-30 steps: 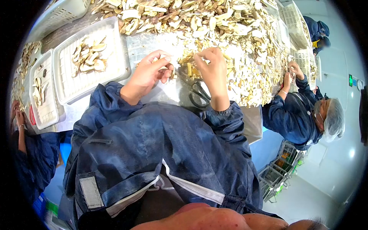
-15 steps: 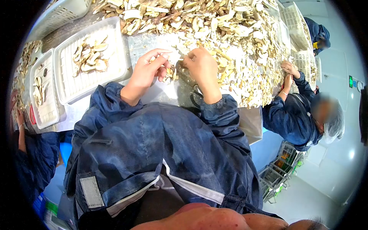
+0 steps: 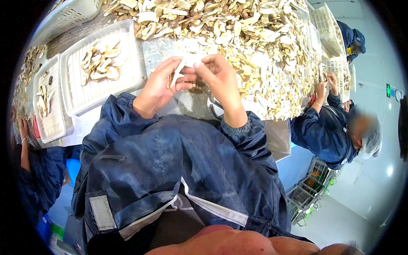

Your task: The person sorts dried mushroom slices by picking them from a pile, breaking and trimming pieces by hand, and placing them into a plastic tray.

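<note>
A pale dried mushroom slice [image 3: 177,73] stands between the thumb and fingers of my left hand [image 3: 158,89], above the near edge of the table. Close beside it, my right hand [image 3: 225,85] has its thumb and fingers bent together toward the left fingertips. Glare washes out the spot between the hands, so what the right fingers pinch, if anything, is unclear. Past both hands spreads a big heap of dried mushroom slices [image 3: 259,55], cream and brown. To the left, a clear plastic tray [image 3: 70,91] contains a small pile of mushroom slices [image 3: 102,63].
A narrower tray [image 3: 53,129] with a few slices lies farther left. White crates [image 3: 63,21] stand at the upper left, others [image 3: 325,25] at the right. Co-workers in blue sit on both sides: a sleeve [image 3: 314,127] at right, a forearm [image 3: 25,151] at left.
My hands have come closer together and the right one has turned. A long pale slice now shows in my left hand. The right co-worker's hands have shifted.
</note>
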`<state>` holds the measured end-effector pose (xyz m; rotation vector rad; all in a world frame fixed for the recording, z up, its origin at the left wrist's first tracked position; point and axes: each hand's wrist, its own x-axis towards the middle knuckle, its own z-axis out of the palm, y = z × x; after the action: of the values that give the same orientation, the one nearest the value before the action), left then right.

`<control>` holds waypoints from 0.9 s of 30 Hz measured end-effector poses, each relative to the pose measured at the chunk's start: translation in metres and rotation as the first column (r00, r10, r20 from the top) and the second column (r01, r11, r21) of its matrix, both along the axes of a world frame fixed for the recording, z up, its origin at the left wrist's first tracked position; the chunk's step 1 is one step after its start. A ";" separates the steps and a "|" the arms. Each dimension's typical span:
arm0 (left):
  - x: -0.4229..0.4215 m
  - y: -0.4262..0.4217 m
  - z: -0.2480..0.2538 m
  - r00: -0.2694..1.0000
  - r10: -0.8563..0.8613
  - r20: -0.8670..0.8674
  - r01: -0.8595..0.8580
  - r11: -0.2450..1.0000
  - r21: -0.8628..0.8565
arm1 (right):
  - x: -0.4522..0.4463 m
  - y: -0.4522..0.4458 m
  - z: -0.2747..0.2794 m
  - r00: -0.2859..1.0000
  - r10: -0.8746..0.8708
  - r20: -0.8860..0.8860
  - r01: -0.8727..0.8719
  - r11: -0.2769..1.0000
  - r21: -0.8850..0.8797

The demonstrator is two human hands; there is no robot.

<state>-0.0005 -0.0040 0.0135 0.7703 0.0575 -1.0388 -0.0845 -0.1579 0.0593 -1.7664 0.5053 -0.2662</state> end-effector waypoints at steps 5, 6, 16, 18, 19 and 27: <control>0.002 0.004 -0.011 0.995 -0.076 -0.057 0.070 0.992 -0.105 | -0.004 -0.008 -0.010 0.993 0.100 -0.063 -0.088 0.980 0.179; 0.003 0.006 -0.013 0.993 -0.079 -0.084 0.068 0.989 -0.132 | -0.006 -0.010 -0.010 0.993 0.111 -0.034 -0.101 0.970 0.220; 0.003 0.002 -0.033 0.982 -0.047 -0.183 0.007 0.977 -0.215 | 0.031 -0.040 -0.039 0.991 0.128 0.032 -0.035 0.494 -0.869; 0.005 0.003 -0.030 0.981 -0.045 -0.191 0.003 0.977 -0.213 | 0.032 -0.034 -0.043 0.982 0.188 0.010 -0.071 0.415 -0.907; 0.005 0.004 -0.030 0.979 -0.043 -0.198 0.000 0.977 -0.212 | 0.026 -0.034 -0.044 0.983 0.186 -0.014 -0.090 0.411 -0.907; 0.003 -0.002 -0.014 0.956 -0.043 -0.289 -0.031 0.968 -0.249 | -0.042 -0.091 -0.026 0.989 -0.043 -0.140 -0.107 0.434 -0.894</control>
<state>0.0027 -0.0064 -0.0010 0.3821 0.1743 -1.1350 -0.1268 -0.2488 0.0334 -2.8993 0.4492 -0.4389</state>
